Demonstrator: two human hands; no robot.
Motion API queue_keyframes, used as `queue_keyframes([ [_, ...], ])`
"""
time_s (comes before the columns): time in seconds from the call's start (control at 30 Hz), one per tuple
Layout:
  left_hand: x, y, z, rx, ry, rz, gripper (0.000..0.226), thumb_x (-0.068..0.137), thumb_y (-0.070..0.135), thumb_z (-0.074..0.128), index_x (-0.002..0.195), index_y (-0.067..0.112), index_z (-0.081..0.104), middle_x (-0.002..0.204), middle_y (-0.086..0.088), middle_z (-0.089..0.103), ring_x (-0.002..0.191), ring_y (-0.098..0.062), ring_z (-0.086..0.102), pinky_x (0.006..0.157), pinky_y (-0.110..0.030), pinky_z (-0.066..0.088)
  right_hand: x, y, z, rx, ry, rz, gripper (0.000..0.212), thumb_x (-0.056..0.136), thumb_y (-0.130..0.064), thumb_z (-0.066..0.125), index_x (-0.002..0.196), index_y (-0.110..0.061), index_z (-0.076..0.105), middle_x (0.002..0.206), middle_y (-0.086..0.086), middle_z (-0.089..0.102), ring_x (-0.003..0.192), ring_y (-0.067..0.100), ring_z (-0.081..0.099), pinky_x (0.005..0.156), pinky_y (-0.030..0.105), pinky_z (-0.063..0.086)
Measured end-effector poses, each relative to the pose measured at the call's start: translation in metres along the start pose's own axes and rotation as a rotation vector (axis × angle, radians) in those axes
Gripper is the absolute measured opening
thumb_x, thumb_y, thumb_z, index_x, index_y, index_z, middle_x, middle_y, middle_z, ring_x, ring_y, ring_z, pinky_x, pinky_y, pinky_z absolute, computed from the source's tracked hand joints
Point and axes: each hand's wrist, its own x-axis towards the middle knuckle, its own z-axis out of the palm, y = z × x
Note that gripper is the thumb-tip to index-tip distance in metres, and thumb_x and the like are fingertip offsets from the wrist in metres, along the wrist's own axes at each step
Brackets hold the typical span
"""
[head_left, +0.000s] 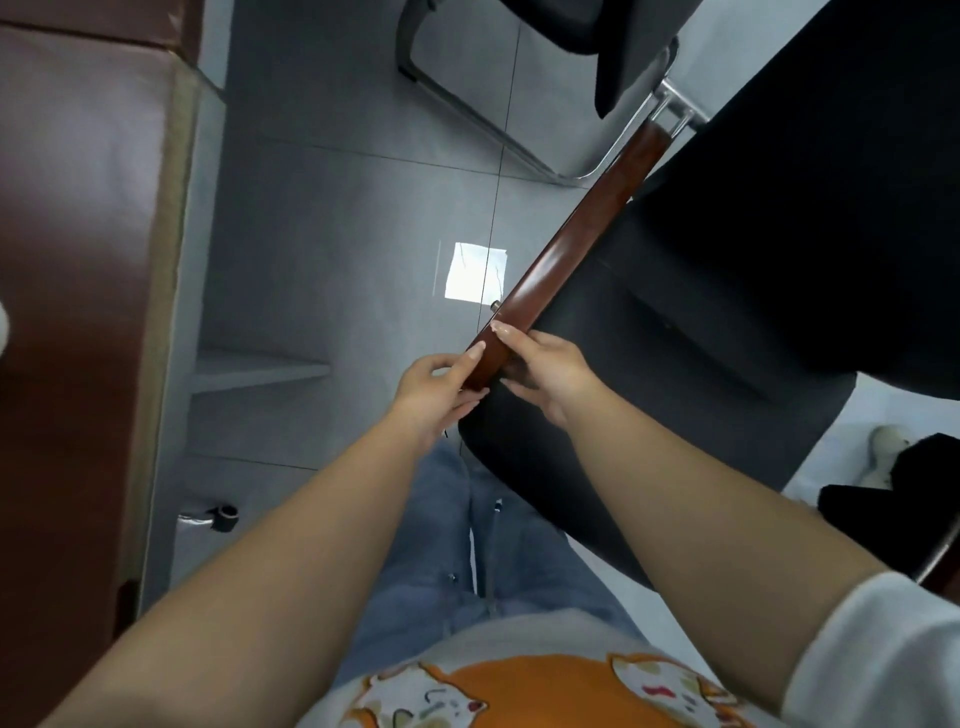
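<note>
A long brown wooden armrest (576, 228) runs diagonally along the left side of a black chair seat (675, 332). Its far end meets a chrome frame (670, 104). My left hand (441, 389) grips the near end of the armrest from the left, thumb on top. My right hand (545, 369) grips the same end from the right, with a finger laid over the top. A small metal screw or bolt (495, 305) sticks out on the armrest's left edge just beyond my fingers.
A second black chair with a chrome sled frame (467, 114) stands further off on the grey tiled floor. A brown wooden desk (78, 312) fills the left side. A bright patch of reflected light (475, 271) lies on the floor. Another person's shoe (885, 452) shows at right.
</note>
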Motion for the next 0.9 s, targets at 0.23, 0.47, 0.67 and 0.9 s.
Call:
queue_keyframes([
  [0.23,0.007,0.011,0.003,-0.041,0.085,-0.043,0.018,0.080,0.027,0.070,0.085,0.017,0.055,0.102,-0.012,0.063,0.086,-0.024,0.067,0.075,-0.026,0.056,0.002,-0.017,-0.003,0.006,0.012,-0.014,0.007,0.085,-0.020,0.066,0.085,-0.015,0.062,0.089,0.000,0.067,0.093,0.015,0.064,0.087,0.025,0.050],
  [0.47,0.043,0.089,0.010,-0.030,0.068,0.051,0.035,0.080,0.030,0.071,0.104,0.007,0.062,0.087,-0.010,0.066,0.065,-0.013,0.064,0.061,-0.016,0.055,0.038,-0.083,0.016,0.100,0.060,-0.069,0.018,0.082,-0.026,0.070,0.090,-0.012,0.061,0.093,0.005,0.069,0.095,0.017,0.065,0.076,0.023,0.054],
  [0.67,0.075,0.160,0.020,0.047,0.083,0.115,0.038,0.079,0.034,0.072,0.105,0.009,0.060,0.088,-0.011,0.064,0.063,-0.015,0.062,0.068,-0.021,0.055,0.065,-0.143,0.032,0.173,0.100,-0.076,0.027,0.080,-0.030,0.073,0.092,-0.011,0.059,0.096,0.006,0.069,0.085,0.013,0.063,0.064,0.027,0.053],
  [0.9,0.089,0.182,0.018,0.086,0.102,0.124,0.034,0.078,0.040,0.072,0.099,0.015,0.059,0.090,-0.005,0.064,0.076,-0.018,0.064,0.075,-0.023,0.055,0.067,-0.162,0.052,0.277,0.156,-0.044,0.023,0.079,-0.031,0.073,0.084,-0.014,0.058,0.086,0.000,0.066,0.076,0.009,0.061,0.084,0.036,0.050],
])
